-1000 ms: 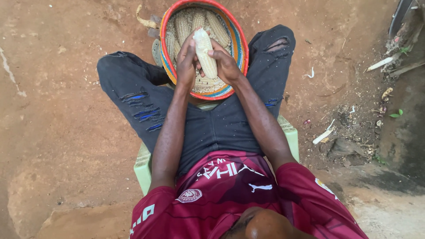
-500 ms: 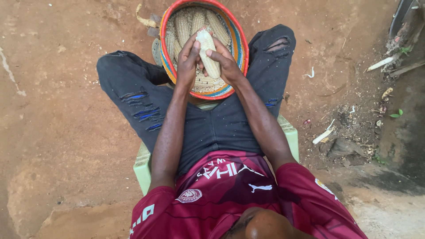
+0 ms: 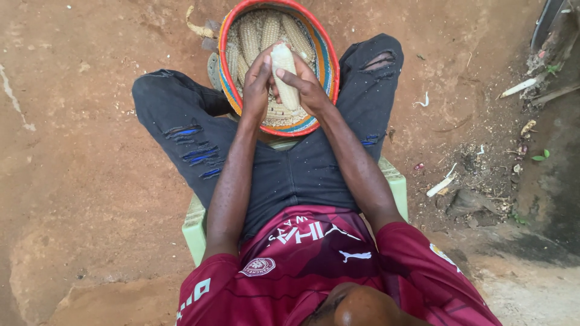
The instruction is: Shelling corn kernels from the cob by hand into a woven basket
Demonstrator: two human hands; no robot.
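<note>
We are gripping 1 pale corn cob point(image 3: 284, 75) in both hands over the woven basket point(image 3: 326, 63) between our knees. Since a second ago we are tilting it slightly more upright; the left hand point(image 3: 258, 84) is wrapping its side, the right hand point(image 3: 308, 90) pinching it, thumb pressing. More cobs point(image 3: 251, 39) are lying inside. We are sitting on a green stool point(image 3: 196, 232) over bare red earth point(image 3: 78, 121).

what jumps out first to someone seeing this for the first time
The eye lands on the pale corn cob at top centre, gripped between the left hand and the right hand. Right under it sits a round woven basket with a bright red rim, full of more cobs, resting between the seated person's knees on bare reddish dirt.
</note>
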